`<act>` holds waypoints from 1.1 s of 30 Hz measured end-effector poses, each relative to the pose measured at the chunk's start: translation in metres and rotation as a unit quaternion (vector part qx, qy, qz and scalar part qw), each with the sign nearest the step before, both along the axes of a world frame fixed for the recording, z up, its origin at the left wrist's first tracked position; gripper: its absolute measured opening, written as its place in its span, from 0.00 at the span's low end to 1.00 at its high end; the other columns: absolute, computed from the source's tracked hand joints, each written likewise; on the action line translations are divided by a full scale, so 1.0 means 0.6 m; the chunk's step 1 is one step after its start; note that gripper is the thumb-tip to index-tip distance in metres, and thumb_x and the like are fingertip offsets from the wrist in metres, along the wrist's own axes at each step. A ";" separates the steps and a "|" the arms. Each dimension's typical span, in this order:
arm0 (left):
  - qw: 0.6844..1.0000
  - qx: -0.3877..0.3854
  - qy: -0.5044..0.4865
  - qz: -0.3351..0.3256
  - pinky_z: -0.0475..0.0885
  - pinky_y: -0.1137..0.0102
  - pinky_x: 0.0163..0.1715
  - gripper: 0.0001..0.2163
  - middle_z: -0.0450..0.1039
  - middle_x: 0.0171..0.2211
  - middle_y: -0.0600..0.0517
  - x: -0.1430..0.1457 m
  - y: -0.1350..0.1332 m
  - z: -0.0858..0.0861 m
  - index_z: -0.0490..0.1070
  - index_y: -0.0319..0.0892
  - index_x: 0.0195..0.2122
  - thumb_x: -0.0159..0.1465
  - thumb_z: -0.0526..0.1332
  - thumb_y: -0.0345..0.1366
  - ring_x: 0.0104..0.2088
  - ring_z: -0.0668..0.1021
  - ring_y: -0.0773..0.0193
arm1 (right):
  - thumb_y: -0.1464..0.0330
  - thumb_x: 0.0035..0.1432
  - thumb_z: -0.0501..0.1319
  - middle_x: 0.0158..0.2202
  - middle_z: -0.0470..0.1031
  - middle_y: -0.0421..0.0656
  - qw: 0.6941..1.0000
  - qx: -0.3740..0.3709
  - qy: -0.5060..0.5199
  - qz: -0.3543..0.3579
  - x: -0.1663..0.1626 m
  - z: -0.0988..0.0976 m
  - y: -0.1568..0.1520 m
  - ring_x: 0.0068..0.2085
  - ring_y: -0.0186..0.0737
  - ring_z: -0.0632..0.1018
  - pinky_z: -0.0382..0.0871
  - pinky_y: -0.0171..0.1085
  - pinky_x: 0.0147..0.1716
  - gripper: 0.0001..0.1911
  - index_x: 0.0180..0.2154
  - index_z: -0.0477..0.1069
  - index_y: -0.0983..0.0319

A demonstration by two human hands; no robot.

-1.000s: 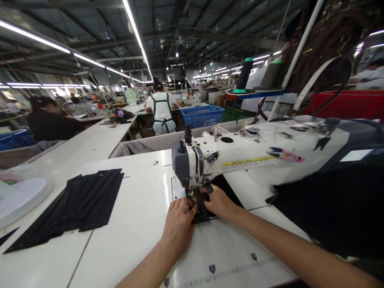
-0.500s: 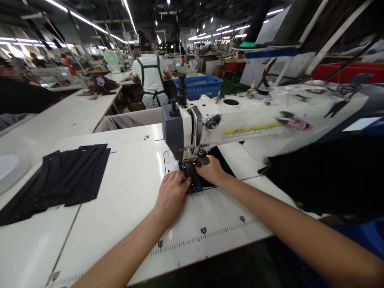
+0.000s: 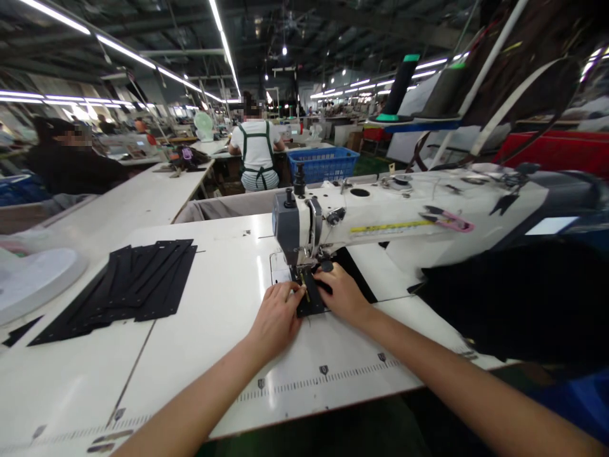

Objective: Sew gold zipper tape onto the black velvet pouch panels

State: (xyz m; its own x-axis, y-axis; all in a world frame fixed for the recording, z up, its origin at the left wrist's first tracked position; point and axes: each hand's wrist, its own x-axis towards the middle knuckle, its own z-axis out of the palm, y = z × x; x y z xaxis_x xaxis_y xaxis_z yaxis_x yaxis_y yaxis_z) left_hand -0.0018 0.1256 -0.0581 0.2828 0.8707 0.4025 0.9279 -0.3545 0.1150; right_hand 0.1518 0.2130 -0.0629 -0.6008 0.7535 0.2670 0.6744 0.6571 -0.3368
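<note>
A black fabric piece (image 3: 311, 306) lies under the presser foot of the white sewing machine (image 3: 380, 212). My left hand (image 3: 280, 311) rests at its left edge, fingers drawn together, thumb and fingertips pinching the fabric just in front of the foot. A narrow, brassy strip (image 3: 305, 285) shows beside those fingertips; I cannot make out what it is. To the right of the needle, my right hand (image 3: 345, 292) has curled fingers closed on the same fabric, their tips partly hidden by the machine head. More black fabric (image 3: 354, 273) stretches behind the right hand.
Several flat black pieces (image 3: 143, 279) are spread at the left, near a white rounded object (image 3: 42, 282). Dark cloth (image 3: 514, 298) is heaped at the right. Pink-handled thread snips (image 3: 450, 219) lie on the machine arm. Beyond are a blue basket (image 3: 323, 165) and a co-worker (image 3: 257, 152).
The head view has tilted up and shifted left, so the scene sits lower and farther right. The right-hand fingers have drawn back slightly toward me on the fabric; both hands stay at the needle area.
</note>
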 end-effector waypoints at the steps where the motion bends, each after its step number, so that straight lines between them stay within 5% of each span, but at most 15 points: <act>1: 1.000 0.019 -0.004 0.001 0.69 0.59 0.46 0.21 0.69 0.46 0.43 -0.003 -0.002 -0.005 0.67 0.36 0.48 0.51 0.57 0.22 0.47 0.70 0.54 | 0.73 0.53 0.60 0.44 0.73 0.44 0.999 0.011 0.008 0.049 0.012 -0.004 -0.013 0.48 0.40 0.71 0.63 0.36 0.48 0.09 0.38 0.73 0.61; 6: 0.998 0.056 0.002 -0.036 0.70 0.61 0.47 0.12 0.74 0.42 0.46 -0.007 0.000 -0.020 0.71 0.37 0.40 0.58 0.54 0.22 0.42 0.76 0.60 | 0.75 0.59 0.54 0.42 0.74 0.47 0.965 0.111 0.117 0.209 0.041 -0.025 -0.054 0.48 0.43 0.71 0.64 0.43 0.50 0.11 0.42 0.71 0.65; 14: 0.992 0.070 0.046 -0.096 0.70 0.59 0.47 0.10 0.74 0.40 0.44 -0.004 0.012 -0.007 0.71 0.35 0.39 0.62 0.51 0.24 0.41 0.76 0.59 | 0.76 0.59 0.53 0.35 0.76 0.45 0.959 0.162 0.120 0.201 0.033 -0.018 -0.036 0.40 0.43 0.75 0.70 0.40 0.43 0.11 0.35 0.73 0.65; 33: 0.995 0.057 0.026 -0.080 0.74 0.60 0.40 0.11 0.72 0.33 0.44 -0.014 0.056 0.006 0.70 0.36 0.37 0.63 0.48 0.27 0.37 0.75 0.57 | 0.79 0.54 0.56 0.30 0.76 0.46 0.962 0.168 0.115 0.182 0.008 -0.018 0.012 0.33 0.42 0.75 0.72 0.38 0.40 0.08 0.29 0.73 0.66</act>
